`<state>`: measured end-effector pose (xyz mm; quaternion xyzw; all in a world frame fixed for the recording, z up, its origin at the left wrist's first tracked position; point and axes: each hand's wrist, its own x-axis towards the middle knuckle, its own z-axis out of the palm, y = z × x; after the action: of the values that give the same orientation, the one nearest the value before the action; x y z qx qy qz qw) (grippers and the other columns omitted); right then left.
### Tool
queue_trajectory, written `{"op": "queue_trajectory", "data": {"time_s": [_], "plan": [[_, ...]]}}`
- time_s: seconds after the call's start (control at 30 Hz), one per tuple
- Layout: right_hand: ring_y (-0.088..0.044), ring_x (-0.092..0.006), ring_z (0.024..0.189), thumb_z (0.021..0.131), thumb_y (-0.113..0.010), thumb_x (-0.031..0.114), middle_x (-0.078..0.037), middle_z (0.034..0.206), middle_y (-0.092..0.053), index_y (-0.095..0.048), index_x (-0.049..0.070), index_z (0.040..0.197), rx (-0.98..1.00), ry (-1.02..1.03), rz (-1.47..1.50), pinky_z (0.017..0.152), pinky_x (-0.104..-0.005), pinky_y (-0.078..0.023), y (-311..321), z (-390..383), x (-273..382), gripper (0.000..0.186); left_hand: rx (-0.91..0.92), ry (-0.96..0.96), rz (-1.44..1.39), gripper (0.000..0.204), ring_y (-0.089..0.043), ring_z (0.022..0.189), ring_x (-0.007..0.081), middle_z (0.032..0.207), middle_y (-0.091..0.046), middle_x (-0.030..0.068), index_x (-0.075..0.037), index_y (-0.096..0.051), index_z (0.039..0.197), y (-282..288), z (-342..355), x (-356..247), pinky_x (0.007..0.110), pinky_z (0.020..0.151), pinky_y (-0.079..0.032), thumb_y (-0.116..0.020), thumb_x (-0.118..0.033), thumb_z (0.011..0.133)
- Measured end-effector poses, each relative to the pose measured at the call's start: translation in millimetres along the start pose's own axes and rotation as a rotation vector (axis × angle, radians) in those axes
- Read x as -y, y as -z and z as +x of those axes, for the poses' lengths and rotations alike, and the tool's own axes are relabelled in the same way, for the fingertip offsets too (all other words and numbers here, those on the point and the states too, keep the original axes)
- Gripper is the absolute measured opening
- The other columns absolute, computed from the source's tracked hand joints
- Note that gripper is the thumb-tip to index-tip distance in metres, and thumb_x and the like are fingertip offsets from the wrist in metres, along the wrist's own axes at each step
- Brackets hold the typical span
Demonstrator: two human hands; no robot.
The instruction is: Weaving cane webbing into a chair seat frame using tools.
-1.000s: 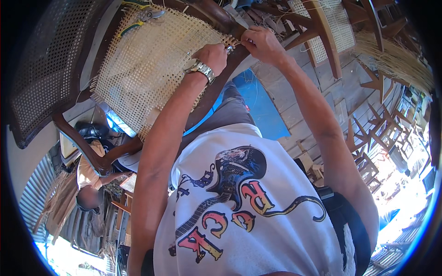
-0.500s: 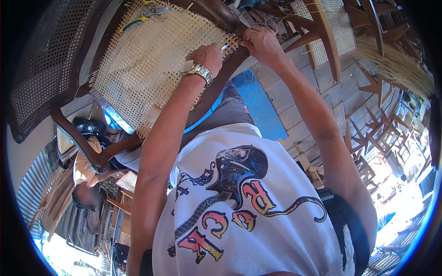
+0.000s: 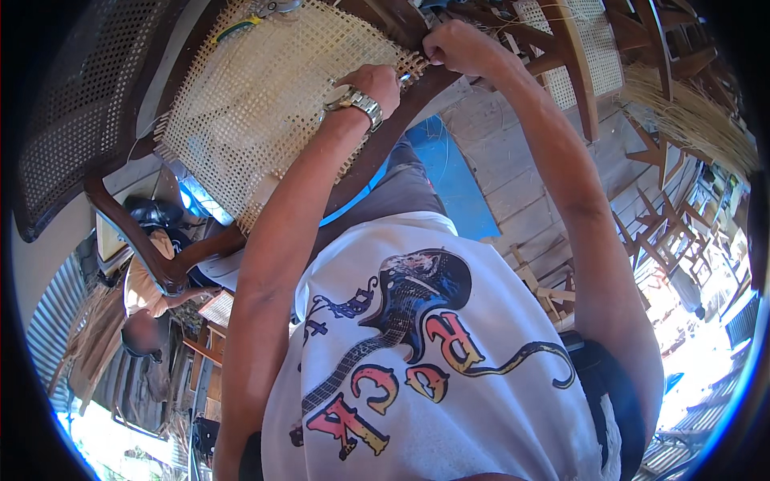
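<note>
A loose sheet of open-weave cane [image 3: 249, 112] with frayed edges lies over the seat of a dark wooden chair [image 3: 393, 128]. My left hand [image 3: 373, 88], wearing a steel wristwatch, rests on the cane near its upper right corner, fingers closed around a small metal tool [image 3: 406, 78] that is mostly hidden. My right hand [image 3: 461, 50] is pinched at that corner beside the frame; whatever is between its fingertips is too small to make out. Cutters with yellow and green handles [image 3: 258, 18] lie on the far part of the cane.
A dark caned backrest [image 3: 76, 120] rises at left. Below it another person [image 3: 148, 289] in a light top is at work. At right are wooden chair frames [image 3: 577, 72], a bundle of loose cane strands [image 3: 682, 112] and plank flooring with a blue sheet [image 3: 449, 176].
Both hands have shifted a little upward along the cane's corner, the right one more so, its forearm rising with it. The other person has moved slightly left in the picture.
</note>
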<state>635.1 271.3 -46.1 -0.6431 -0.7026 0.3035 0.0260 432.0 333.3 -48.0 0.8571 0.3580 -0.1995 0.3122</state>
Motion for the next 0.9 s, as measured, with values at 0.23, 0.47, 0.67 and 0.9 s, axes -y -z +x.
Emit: {"op": "queue_trajectory", "data": {"time_s": [0.23, 0.47, 0.67, 0.9], "plan": [[-0.062, -0.0301, 0.078, 0.077, -0.064, 0.002, -0.013, 0.08, -0.062, -0.064, 0.005, 0.082, -0.096, -0.029, 0.133, 0.069, -0.0383, -0.049, -8, -10, -3, 0.006, 0.005, 0.003, 0.001, 0.03, -0.065, 0.087, 0.0385, 0.092, -0.067, 0.0201, -0.006, -0.07, 0.092, -3, 7, -2, 0.048, 0.076, -0.051, -0.053, -0.031, 0.087], [-0.063, -0.0265, 0.078, 0.078, -0.066, 0.003, -0.011, 0.081, -0.063, -0.064, 0.004, 0.081, 0.019, -0.038, 0.189, 0.069, -0.0354, -0.05, 0, -2, -13, 0.005, 0.081, -0.11, -0.081, 0.03, -0.066, 0.079, 0.0355, 0.078, -0.068, 0.0172, -0.006, -0.071, 0.08, -8, 31, 3, 0.044, 0.075, -0.052, -0.058, -0.032, 0.083], [-0.064, -0.0246, 0.078, 0.078, -0.067, 0.005, -0.01, 0.084, -0.066, -0.066, 0.005, 0.083, 0.001, -0.08, 0.12, 0.069, -0.034, -0.05, 3, -12, -15, 0.005, 0.018, -0.076, -0.105, 0.032, -0.065, 0.078, 0.0361, 0.08, -0.067, 0.0192, -0.003, -0.07, 0.08, -12, 27, 6, 0.045, 0.075, -0.051, -0.058, -0.032, 0.082], [-0.064, -0.0249, 0.076, 0.081, -0.065, 0.009, -0.012, 0.085, -0.066, -0.065, 0.003, 0.087, -0.189, -0.213, 0.244, 0.069, -0.0344, -0.051, 6, -41, -3, 0.009, 0.029, -0.09, -0.109, 0.035, -0.064, 0.081, 0.0385, 0.081, -0.066, 0.0205, -0.002, -0.069, 0.077, -8, 35, 4, 0.047, 0.074, -0.05, -0.056, -0.034, 0.082]]}}
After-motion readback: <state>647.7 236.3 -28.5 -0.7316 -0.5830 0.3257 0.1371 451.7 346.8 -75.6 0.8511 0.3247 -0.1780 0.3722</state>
